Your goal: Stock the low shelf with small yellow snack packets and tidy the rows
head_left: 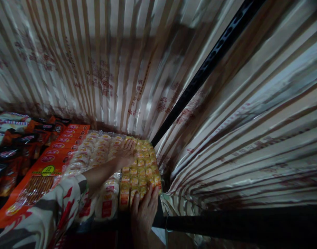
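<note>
Rows of small yellow-wrapped snack packs (141,166) fill the right end of the shelf in a block. My left hand (126,152) lies flat at the far left part of this block, fingers stretched toward the back. At the block's front right corner, my right hand (146,209) rests against the packs with its fingers extended and thumb apart. Just left of the yellow packs stand rows of round white cakes in clear wrap (106,204), partly covered by my left forearm. Neither hand is wrapped round anything.
Orange snack bags (53,152) overlap in a row further left, beside dark-and-orange packets (23,138). A pleated printed curtain (117,76) hangs behind and to the right. A black perforated post (199,76) rises at the shelf's back right corner; a dark bar (225,219) runs right.
</note>
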Action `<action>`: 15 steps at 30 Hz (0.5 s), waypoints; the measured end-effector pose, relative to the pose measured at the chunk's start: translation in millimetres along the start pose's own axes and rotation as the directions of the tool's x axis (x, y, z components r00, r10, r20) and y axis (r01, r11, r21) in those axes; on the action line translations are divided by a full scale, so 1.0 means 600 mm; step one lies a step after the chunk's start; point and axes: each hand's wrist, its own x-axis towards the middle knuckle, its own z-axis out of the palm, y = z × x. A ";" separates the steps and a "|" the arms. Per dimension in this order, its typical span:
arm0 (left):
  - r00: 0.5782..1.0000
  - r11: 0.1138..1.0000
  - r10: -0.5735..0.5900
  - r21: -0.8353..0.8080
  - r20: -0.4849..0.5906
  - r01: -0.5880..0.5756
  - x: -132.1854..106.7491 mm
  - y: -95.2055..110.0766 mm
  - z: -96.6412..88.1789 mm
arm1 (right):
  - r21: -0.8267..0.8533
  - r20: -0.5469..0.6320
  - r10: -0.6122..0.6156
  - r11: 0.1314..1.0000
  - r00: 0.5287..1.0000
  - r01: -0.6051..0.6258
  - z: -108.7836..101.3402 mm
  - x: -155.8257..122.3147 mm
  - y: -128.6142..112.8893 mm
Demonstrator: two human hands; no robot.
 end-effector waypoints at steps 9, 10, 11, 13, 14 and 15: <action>0.998 0.999 0.042 0.011 -0.039 -0.042 0.043 -0.014 0.014 | -0.015 0.045 0.059 0.998 0.997 -0.058 0.003 -0.002 -0.001; 0.998 0.999 0.046 0.011 -0.047 -0.045 0.042 -0.014 0.015 | -0.027 0.060 0.070 0.997 0.996 -0.069 0.003 -0.002 -0.002; 0.997 0.999 0.049 0.013 -0.054 -0.048 0.040 -0.015 0.015 | -0.038 0.071 0.083 0.996 0.994 -0.081 0.003 -0.002 -0.003; 0.997 0.998 0.056 0.022 -0.055 -0.055 0.034 -0.015 0.010 | -0.058 0.083 0.106 0.993 0.991 -0.101 0.002 -0.002 -0.005; 0.997 0.998 0.064 0.026 -0.054 -0.062 0.029 -0.012 0.006 | -0.065 0.086 0.114 0.992 0.990 -0.109 0.002 -0.002 -0.006; 0.996 0.997 0.072 0.027 -0.056 -0.070 0.024 -0.008 0.001 | -0.068 0.086 0.118 0.991 0.989 -0.112 0.001 -0.002 -0.007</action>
